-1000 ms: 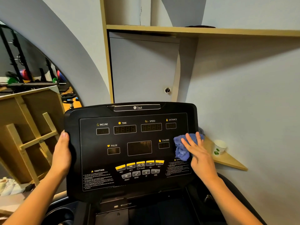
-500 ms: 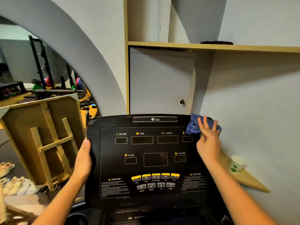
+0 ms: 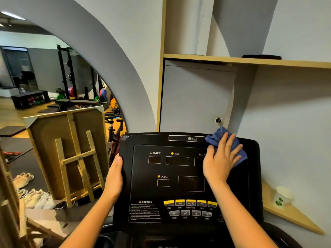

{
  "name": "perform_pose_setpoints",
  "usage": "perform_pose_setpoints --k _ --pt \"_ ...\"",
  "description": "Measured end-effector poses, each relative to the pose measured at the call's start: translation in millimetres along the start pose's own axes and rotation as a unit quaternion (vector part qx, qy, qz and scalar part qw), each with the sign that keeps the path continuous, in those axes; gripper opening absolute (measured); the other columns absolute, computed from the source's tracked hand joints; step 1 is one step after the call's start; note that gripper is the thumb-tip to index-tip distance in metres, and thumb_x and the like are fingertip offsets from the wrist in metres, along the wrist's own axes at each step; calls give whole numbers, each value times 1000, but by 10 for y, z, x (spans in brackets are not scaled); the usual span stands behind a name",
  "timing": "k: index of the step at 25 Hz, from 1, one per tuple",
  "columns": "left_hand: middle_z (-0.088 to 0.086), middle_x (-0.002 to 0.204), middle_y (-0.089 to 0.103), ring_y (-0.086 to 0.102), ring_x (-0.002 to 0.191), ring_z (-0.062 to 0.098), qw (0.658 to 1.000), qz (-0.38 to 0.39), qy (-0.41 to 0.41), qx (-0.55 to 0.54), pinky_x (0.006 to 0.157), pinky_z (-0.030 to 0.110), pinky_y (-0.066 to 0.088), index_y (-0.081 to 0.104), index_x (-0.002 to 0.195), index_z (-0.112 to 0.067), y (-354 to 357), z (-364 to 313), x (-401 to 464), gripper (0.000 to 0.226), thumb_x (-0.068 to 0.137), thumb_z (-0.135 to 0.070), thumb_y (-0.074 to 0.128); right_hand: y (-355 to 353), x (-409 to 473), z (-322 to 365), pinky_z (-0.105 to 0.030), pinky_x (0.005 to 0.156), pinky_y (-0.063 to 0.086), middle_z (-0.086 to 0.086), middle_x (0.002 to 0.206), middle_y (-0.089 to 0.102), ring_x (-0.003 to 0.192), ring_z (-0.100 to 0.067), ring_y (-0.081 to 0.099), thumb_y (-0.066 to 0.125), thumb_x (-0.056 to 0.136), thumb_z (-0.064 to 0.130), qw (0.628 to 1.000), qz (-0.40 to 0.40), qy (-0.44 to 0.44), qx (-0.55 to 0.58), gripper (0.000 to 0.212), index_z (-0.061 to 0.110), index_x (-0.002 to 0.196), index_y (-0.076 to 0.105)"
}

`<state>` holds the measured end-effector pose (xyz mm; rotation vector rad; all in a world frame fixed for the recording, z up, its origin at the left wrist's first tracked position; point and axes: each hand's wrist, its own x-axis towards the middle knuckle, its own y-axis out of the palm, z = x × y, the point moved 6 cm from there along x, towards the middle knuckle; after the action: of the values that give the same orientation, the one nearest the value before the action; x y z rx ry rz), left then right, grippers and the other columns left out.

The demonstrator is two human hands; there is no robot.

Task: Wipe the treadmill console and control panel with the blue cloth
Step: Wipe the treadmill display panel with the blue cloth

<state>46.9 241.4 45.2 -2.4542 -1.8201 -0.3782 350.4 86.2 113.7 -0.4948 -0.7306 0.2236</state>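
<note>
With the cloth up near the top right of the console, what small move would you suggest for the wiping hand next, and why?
Probably slide the right hand leftward along the top, keeping the blue cloth flat. The cloth covers the speed readout area, while the TIME and INCLINE displays lie uncovered to its left. The left hand grips the console edge, steadying it.

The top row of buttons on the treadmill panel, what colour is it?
Yellow with dark symbols, the top row of buttons stands out on the black console, clearest in the head view.
</note>
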Motion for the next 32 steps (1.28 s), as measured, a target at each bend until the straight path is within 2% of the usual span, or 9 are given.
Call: perform_pose_setpoints --k 4,7,13,19,21,25,27,29,32 --pt "-3 120 67 63 110 6 1000 6 3 -8 91 28 47 59 123 -32 -27 51 33 35 106 -39 29 197 -210 352 -57 120 -8 -11 168 -6 151 -40 -13 23 89 53 1000 11 -13 -16 82 15 160 5" --pt "-6 122 67 62 114 8 1000 8 1 -6 97 34 45 60 124 -37 -52 68 39 36 106 -44 30 311 -341 560 -58 120 -6 -13 167 -8 151 -40 -15 22 90 53 999 19 -31 -28 83 13 160 3" --pt "-11 119 66 62 108 -2 1000 23 -9 -14 91 27 44 59 116 -44 -40 38 22 31 105 -44 30 516 -597 938 -60 121 -1 -15 167 -6 151 -41 -12 22 95 53 993 32 -94 -63 79 12 160 5" --pt "-6 123 65 62 111 0 999 38 3 -32 89 23 46 57 121 -37 -26 -30 16 31 107 -37 29 765 -876 1402 -60 121 -3 -13 167 -5 151 -40 -13 20 102 53 973 73 -196 -97 71 15 160 6" --pt "-1 128 65 61 117 9 998 55 -4 -41 94 28 48 56 128 -32 -38 -11 36 35 106 -39 30 828 -965 1543 -59 121 -5 -12 167 -6 151 -40 -15 17 102 52 961 90 -235 -111 69 16 160 5" --pt "-5 132 64 59 122 5 995 87 -19 -39 98 22 48 51 138 -27 -98 -26 28 51 103 -51 22 933 -1171 1772 -59 122 3 -9 168 -2 152 -38 -14 15 103 50 929 132 -327 -110 65 20 160 8" --pt "-5 142 58 51 133 10 993 109 -34 -38 113 35 36 50 141 -31 -132 -37 25 61 98 -66 23 965 -1262 1801 -58 122 6 -7 168 -1 152 -36 -12 17 103 48 914 148 -363 -109 64 21 160 9" --pt "-2 149 52 43 140 17 991 121 -45 -39 119 46 26 45 146 -32 -175 -41 22 75 90 -78 26 987 -1358 1789 -57 122 6 -5 168 -3 153 -34 -14 23 104 46 899 159 -392 -114 63 22 160 9" --pt "-8 136 63 54 130 11 993 98 -61 -38 113 38 36 52 137 -33 -203 -54 20 77 83 -84 32 993 -1520 1753 -54 123 4 -2 168 -3 153 -30 -15 33 104 44 887 178 -412 -105 63 24 160 11"
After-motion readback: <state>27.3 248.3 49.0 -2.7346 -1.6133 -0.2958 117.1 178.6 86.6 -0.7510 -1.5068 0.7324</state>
